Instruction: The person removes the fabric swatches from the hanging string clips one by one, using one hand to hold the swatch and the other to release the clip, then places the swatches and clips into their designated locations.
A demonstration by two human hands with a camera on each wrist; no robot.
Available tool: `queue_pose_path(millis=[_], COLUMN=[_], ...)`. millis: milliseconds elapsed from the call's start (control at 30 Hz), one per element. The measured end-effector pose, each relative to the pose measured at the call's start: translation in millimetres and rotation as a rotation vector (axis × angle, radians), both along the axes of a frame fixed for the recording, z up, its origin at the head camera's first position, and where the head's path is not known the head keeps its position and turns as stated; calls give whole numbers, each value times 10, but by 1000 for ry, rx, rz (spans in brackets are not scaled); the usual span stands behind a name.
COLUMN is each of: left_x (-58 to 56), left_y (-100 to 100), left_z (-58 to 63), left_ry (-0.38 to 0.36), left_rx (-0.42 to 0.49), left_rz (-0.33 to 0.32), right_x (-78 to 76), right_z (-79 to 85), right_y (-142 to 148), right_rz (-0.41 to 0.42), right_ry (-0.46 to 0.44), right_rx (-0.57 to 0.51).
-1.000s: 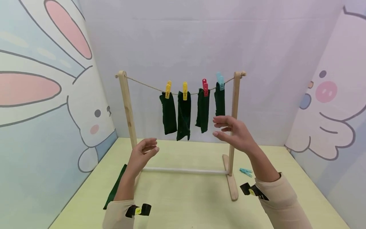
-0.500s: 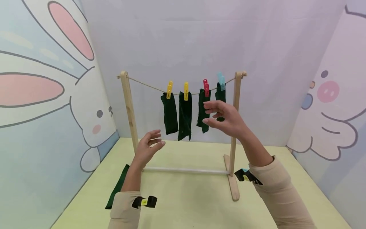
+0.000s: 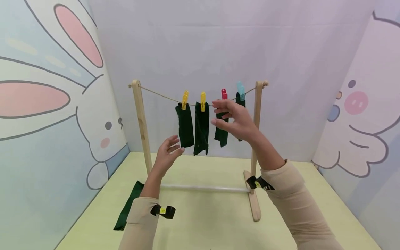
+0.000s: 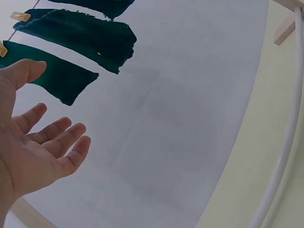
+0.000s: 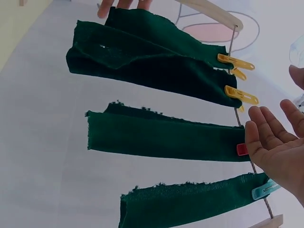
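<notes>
Green cloths (image 3: 201,130) hang just beyond the right hand (image 3: 240,119) — left hand (image 3: 166,156) lower.

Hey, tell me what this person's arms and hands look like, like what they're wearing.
Both arms wear beige sleeves with wide cuffs. At each cuff sits a black attachment with a small yellow label, its print too small to read. The left hand and right hand are gloveless.

head: bright, even | table (image 3: 200,222): faint soft shadows | wrist views: dimmer, greyer | left wrist: white bar (image 4: 288,142) bowed
</notes>
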State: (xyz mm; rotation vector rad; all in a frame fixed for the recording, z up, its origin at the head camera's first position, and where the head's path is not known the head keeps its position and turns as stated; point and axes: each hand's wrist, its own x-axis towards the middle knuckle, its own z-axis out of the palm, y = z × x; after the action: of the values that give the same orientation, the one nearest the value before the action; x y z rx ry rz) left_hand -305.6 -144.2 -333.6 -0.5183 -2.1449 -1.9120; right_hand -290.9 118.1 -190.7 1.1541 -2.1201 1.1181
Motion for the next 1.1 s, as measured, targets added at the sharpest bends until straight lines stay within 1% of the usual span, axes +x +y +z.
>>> queue_pose_path(millis=[133, 233, 367, 467, 533, 633, 767, 900, 1100], left_x=[-57, -91, -116, -104, -90, -74, -64, -50, -21], left_y=[44, 73, 89, 79, 68, 61, 64, 62, 75], left_z=[14, 21, 32, 43, 49, 57, 51, 36, 6], left_ry=[-30, -21, 26, 37, 35, 32, 24, 10, 8], left_rx=[34, 57, 56, 55, 57, 49, 46, 49, 37], left_rz=[-21, -25, 26, 79, 92, 93, 79, 77, 84], right_x=[-32, -65, -108, -139, -162, -198, -246, -310, -426], right_z=[34, 60, 116, 171, 210, 265, 344, 414, 449], right_y=[-71, -122, -212, -315, -387, -484, -585, -653, -695], right_rz=[0, -1, 4, 8, -2, -31, -64, -106, -164], right_ry=[31, 64, 103, 141, 171, 199, 187, 151, 126], right_rx=[6, 1, -22, -30, -26, -6, 45, 80, 122])
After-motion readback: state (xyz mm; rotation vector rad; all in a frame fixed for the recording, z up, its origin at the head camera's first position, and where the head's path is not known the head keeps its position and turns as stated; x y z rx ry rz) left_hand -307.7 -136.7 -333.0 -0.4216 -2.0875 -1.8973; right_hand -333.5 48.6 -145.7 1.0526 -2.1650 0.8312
